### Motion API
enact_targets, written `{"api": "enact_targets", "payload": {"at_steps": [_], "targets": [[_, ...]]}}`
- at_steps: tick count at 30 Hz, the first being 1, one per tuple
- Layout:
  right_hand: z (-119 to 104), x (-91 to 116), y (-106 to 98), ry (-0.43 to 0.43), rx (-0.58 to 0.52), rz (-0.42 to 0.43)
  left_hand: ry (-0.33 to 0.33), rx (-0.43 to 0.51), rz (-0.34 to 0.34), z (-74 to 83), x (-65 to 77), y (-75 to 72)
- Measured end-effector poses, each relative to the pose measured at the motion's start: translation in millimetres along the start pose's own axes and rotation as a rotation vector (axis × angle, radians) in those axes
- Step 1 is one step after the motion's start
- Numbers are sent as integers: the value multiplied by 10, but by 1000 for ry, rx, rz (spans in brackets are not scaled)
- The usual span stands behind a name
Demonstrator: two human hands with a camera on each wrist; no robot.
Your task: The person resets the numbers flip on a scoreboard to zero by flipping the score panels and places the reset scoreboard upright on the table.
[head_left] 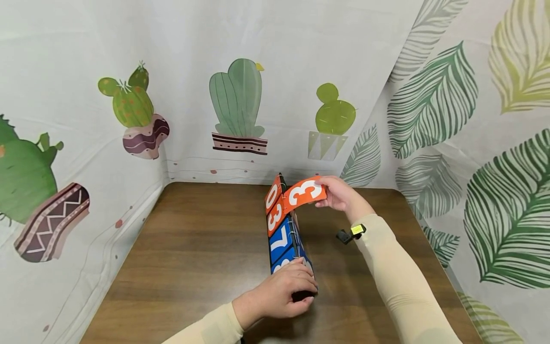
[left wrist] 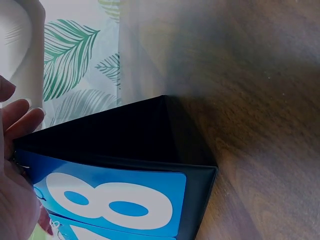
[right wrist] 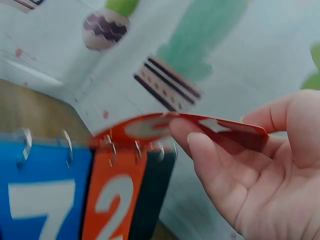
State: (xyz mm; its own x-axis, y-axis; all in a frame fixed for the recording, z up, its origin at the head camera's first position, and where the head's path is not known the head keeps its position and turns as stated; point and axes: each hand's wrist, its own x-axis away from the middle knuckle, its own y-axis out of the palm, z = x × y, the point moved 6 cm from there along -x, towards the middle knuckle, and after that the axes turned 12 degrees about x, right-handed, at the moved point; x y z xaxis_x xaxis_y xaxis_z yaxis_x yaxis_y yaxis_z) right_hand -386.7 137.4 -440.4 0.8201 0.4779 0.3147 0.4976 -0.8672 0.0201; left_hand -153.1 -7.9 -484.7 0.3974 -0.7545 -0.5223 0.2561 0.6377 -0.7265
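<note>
A tabletop flip scoreboard (head_left: 281, 241) stands like a tent on the table, with blue and red number cards hung on metal rings along its top ridge. My right hand (head_left: 341, 195) pinches a red card with a white 3 (head_left: 304, 193) at its free edge. That card is lifted and bowed, still on its rings; a red card with a 2 (right wrist: 111, 202) shows beneath it in the right wrist view. At the near end, my left hand (head_left: 281, 292) holds the ridge. Below it, the left wrist view shows a blue card with an 8 (left wrist: 110, 200) and the open black end.
The scoreboard stands on a brown wooden table (head_left: 197, 248). White cloth walls (head_left: 185, 62) with printed cacti and leaves enclose the table's back and sides. A small black and yellow device (head_left: 354, 232) sits at my right wrist.
</note>
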Motion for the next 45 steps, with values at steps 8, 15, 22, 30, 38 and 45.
{"api": "enact_targets", "payload": {"at_steps": [8,15,22,30,38,45], "targets": [[-296,-35,410,-72,133,140,-35,26,-15,-3,10,-1],[-341,-23,758,-177,275,176,-11,-13,-13,20,3,-4],[-303,-49,965,-265,480,148,-57,24,-21,-3,3,12],[-254,-124,1208,-258,685,166,-8,-9,-10,-3,3,20],[-322,-200,1469,-246,970,173,11,-23,13,-4,-3,9],[-298,-288,1636,-205,1124,116,19,-42,14,-6,8,11]]}}
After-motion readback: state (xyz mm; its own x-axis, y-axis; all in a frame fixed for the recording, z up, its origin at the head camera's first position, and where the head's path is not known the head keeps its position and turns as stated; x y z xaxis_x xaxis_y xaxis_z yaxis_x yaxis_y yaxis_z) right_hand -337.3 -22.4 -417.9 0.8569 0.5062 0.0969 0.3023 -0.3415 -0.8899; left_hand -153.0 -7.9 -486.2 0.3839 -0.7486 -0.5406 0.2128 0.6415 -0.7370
